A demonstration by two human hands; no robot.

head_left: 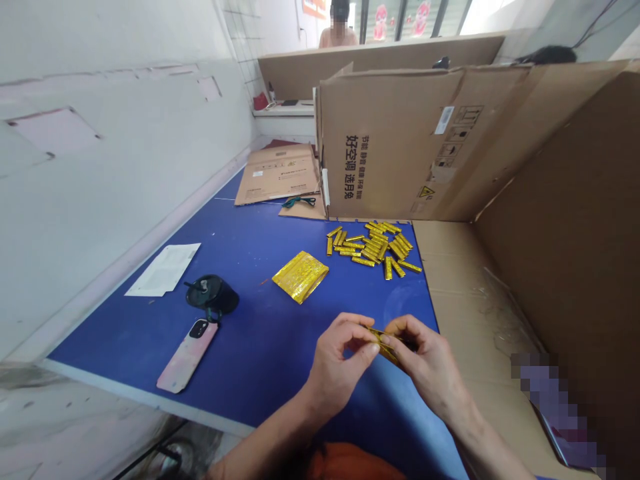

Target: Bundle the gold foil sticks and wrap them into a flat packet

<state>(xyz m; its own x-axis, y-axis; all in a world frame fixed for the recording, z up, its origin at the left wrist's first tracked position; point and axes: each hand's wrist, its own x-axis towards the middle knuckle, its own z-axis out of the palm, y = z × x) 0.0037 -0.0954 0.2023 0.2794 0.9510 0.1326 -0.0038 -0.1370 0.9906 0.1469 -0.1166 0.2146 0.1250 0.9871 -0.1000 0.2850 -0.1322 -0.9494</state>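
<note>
Both my hands meet near the front edge of the blue table. Between them is a small gold foil piece (389, 353), partly hidden by fingers. My left hand (345, 353) pinches its left side, and my right hand (417, 350) grips its right side. Beyond them, a pile of small gold-wrapped sticks (373, 248) lies near the table's right edge. A flat stack of gold foil sheets (301, 276) rests left of the pile.
On the blue table (260, 333) at left are a black lidded cup (220, 297), a pink phone (187, 357) and white paper (165, 270). Large cardboard (395, 147) stands behind. A dark green cord (300, 201) lies near flat cardboard (277, 175). A person (339, 33) is in the background.
</note>
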